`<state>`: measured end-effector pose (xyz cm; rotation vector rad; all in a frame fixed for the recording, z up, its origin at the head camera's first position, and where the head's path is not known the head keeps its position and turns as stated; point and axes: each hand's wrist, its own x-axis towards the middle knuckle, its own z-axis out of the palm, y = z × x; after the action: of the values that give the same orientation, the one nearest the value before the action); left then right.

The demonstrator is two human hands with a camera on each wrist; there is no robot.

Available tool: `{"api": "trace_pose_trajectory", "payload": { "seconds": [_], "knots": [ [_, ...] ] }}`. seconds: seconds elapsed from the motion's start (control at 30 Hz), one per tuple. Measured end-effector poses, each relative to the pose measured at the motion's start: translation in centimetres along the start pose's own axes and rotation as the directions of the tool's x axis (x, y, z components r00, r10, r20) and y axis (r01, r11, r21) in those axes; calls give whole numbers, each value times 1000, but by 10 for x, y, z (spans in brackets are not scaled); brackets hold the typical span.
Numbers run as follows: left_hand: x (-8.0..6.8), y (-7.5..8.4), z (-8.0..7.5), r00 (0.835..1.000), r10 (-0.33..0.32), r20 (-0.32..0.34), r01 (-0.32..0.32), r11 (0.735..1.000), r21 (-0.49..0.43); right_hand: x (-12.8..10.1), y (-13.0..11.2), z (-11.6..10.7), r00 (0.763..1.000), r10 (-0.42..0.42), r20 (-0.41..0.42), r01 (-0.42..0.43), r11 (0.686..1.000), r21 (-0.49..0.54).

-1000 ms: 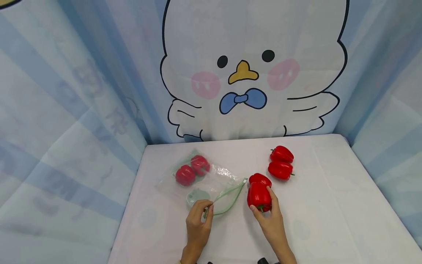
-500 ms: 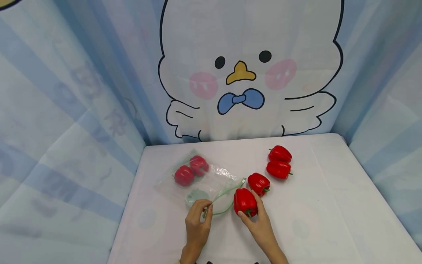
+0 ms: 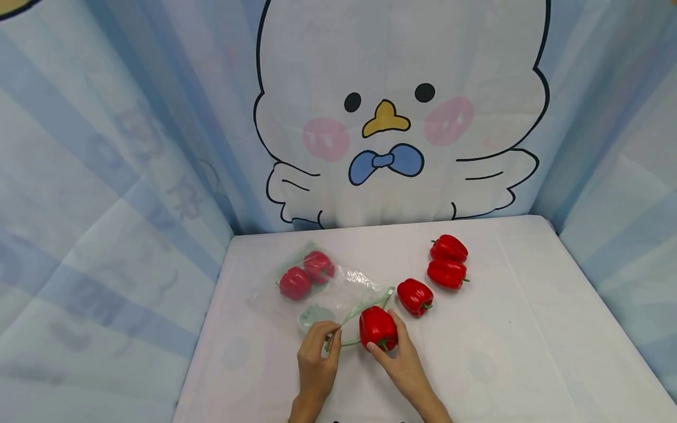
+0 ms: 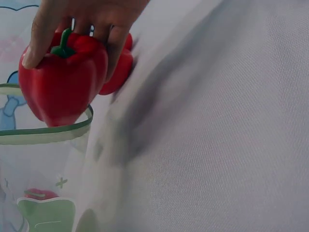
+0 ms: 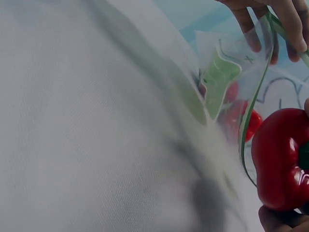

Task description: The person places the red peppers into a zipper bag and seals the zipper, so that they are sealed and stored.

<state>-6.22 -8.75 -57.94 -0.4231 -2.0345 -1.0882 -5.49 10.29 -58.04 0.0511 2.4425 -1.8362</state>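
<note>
My right hand [image 3: 394, 352] grips a red bell pepper [image 3: 378, 328] [image 4: 63, 79] [image 5: 282, 164] by its stem end, right at the green-rimmed mouth of a clear zip bag [image 3: 338, 288]. My left hand [image 3: 322, 343] pinches the bag's green rim [image 3: 346, 320] and holds the mouth apart. Two red peppers [image 3: 307, 274] lie inside the bag at its far end. In the right wrist view the left fingers [image 5: 289, 24] hold the rim above the pepper.
Three more red peppers lie loose on the white table: one [image 3: 415, 296] just right of the bag's mouth, two [image 3: 448, 261] further back. Blue-striped cloth walls with a cartoon bird [image 3: 391, 117] close the table on three sides.
My right hand has carried the pepper leftward from beside the loose pepper to the bag's mouth. The left hand has kept its pinch on the rim.
</note>
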Motion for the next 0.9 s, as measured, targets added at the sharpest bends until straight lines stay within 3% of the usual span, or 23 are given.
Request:
{"api": "trace_pose_trajectory", "payload": {
  "seconds": [0.53, 0.9],
  "knots": [
    [-1, 1, 2, 1000, -6, 12, 6, 1000, -16, 19, 1, 13, 996, -63, 62, 66, 997, -47],
    [-1, 0, 2, 1000, 5, 7, -5, 1000, -22, 32, 2, 19, 998, -58, 21, 60, 994, -94]
  ]
}}
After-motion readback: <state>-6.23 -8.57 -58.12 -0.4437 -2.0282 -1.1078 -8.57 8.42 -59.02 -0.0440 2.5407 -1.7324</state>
